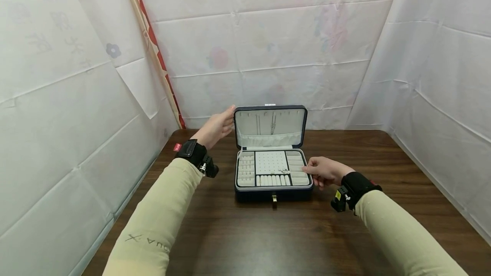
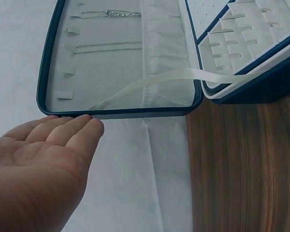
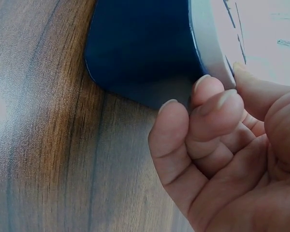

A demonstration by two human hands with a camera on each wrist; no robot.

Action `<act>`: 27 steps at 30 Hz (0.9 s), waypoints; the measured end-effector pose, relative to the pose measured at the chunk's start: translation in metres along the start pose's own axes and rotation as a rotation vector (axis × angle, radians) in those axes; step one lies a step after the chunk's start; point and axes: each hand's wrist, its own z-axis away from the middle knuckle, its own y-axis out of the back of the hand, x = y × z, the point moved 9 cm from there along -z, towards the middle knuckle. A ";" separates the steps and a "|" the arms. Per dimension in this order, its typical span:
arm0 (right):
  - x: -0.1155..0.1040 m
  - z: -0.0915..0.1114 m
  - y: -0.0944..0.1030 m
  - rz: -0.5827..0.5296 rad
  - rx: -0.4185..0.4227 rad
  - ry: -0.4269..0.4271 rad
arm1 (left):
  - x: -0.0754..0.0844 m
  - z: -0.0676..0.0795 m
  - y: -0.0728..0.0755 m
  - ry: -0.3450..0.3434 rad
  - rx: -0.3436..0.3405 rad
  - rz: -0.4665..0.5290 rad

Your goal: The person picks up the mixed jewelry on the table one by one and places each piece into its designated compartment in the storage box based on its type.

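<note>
A dark blue jewelry box [image 1: 245,196] stands on the table with its lid [image 1: 304,127] raised. Inside the lid hang necklaces [image 2: 111,47] on small tabs. White compartments, ring rolls [image 1: 273,180] and a dotted earring panel [image 1: 270,161] fill the box, with a small silvery piece of jewelry [image 1: 284,171] lying near the panel's lower edge. My left hand [image 1: 218,127] touches the lid's left side, its fingers extended, palm showing in the left wrist view. With thumb inside and curled fingers outside, my right hand [image 1: 326,171] pinches the box's right rim [image 3: 210,43].
A brown wooden table [image 1: 230,242] carries the box. White patterned sheets [image 1: 268,50] hang behind and on both sides. A white ribbon [image 2: 183,74] joins lid and box on the left. A gold clasp [image 1: 274,200] sits at the front.
</note>
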 end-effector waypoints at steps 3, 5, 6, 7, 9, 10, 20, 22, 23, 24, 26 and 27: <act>-0.001 0.000 0.000 0.004 0.000 0.001 | 0.000 0.004 0.003 -0.007 0.016 -0.003; -0.001 0.000 0.000 0.007 -0.001 0.001 | 0.000 0.007 0.005 -0.011 0.030 0.002; -0.001 -0.001 0.000 0.007 -0.001 -0.002 | 0.001 0.008 0.006 -0.014 0.038 0.007; 0.000 -0.001 0.000 0.009 0.002 -0.003 | 0.001 0.010 0.007 -0.014 0.046 0.010; 0.000 -0.002 0.000 0.013 0.004 -0.006 | 0.002 0.013 0.008 -0.011 0.063 0.026; 0.000 -0.002 0.000 0.015 0.006 -0.008 | 0.002 0.014 0.009 -0.008 0.069 0.032; -0.002 -0.002 -0.001 0.014 0.009 -0.005 | 0.003 0.021 0.013 0.002 0.133 0.004; -0.001 -0.002 -0.001 0.014 0.007 -0.004 | 0.003 0.021 0.014 0.000 0.143 -0.007; -0.002 -0.002 -0.001 0.014 0.007 -0.003 | 0.003 0.021 0.015 0.000 0.151 -0.009; -0.002 -0.002 -0.001 0.014 0.007 -0.001 | 0.003 0.022 0.016 0.001 0.159 -0.012; -0.002 -0.002 -0.001 0.014 0.008 0.001 | 0.003 0.022 0.016 0.003 0.172 -0.016; -0.002 -0.002 -0.001 0.014 0.007 0.002 | 0.003 0.023 0.016 0.004 0.175 -0.019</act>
